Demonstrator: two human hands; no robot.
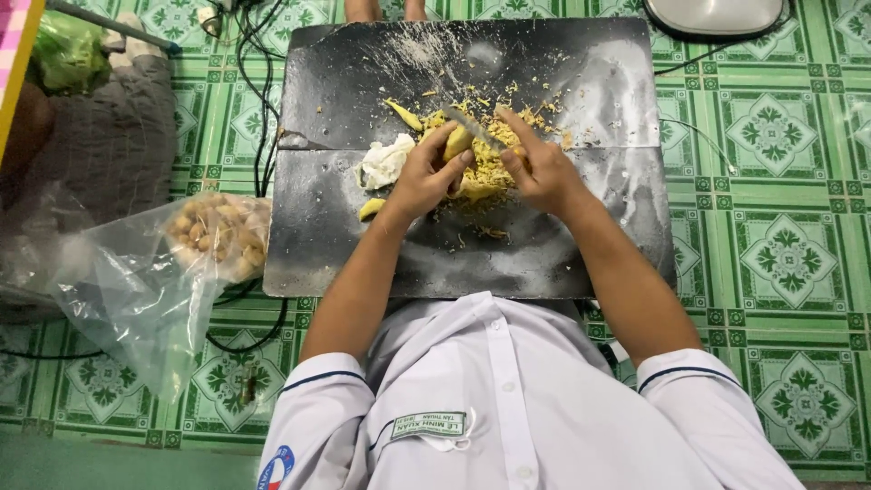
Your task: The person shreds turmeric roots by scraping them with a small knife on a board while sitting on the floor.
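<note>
My left hand [425,177] grips a yellow piece of root [457,142] over a black board [336,236] on the floor. My right hand [537,168] holds a small knife [472,125], its blade laid against the top of that piece. Under both hands lies a heap of yellow peelings [490,172]. A white crumpled lump [385,161] rests just left of my left hand. Two more yellow pieces lie on the board, one [404,114] above the heap and one [371,209] below the white lump.
A clear plastic bag of pale brown roots [218,236] lies on the green patterned floor tiles to the left of the board. Black cables [259,109] run along the board's left edge. A grey appliance [715,16] sits at the top right. Grey cloth [100,127] lies far left.
</note>
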